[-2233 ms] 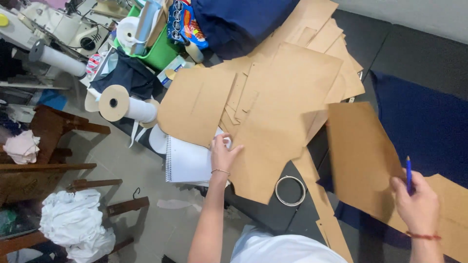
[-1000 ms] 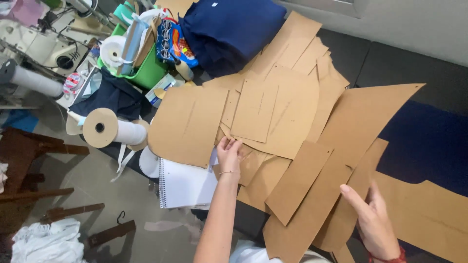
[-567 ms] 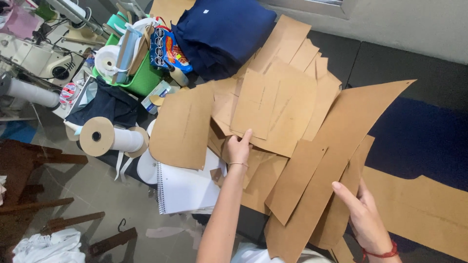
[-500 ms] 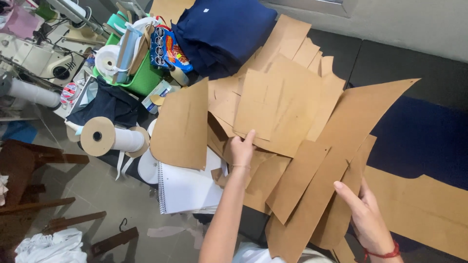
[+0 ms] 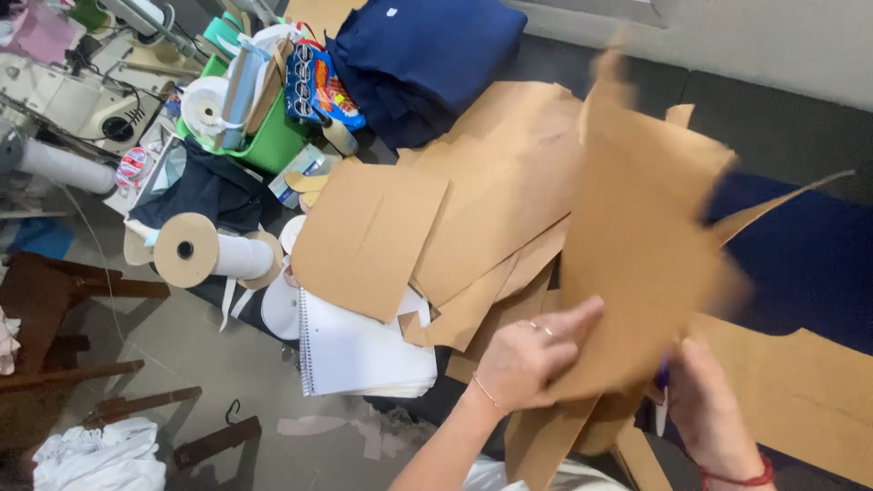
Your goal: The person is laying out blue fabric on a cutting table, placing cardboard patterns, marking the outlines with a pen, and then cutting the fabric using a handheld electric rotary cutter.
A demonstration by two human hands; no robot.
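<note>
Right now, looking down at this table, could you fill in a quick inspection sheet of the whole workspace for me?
Surface: dark table, mostly covered.
Job's things: brown paper pattern piece, lifted and motion-blurred, over a heap of brown pattern pieces.
Clutter: spiral notebook, white tape roll, green bin of supplies, folded navy fabric, navy cloth spread at right.
Grippers: left hand grips the lifted piece's lower edge; right hand at its underside, with a blue pen.
Cables: dark cord by the sewing machine.
Surroundings: wooden chair, white cloth on the floor.
</note>
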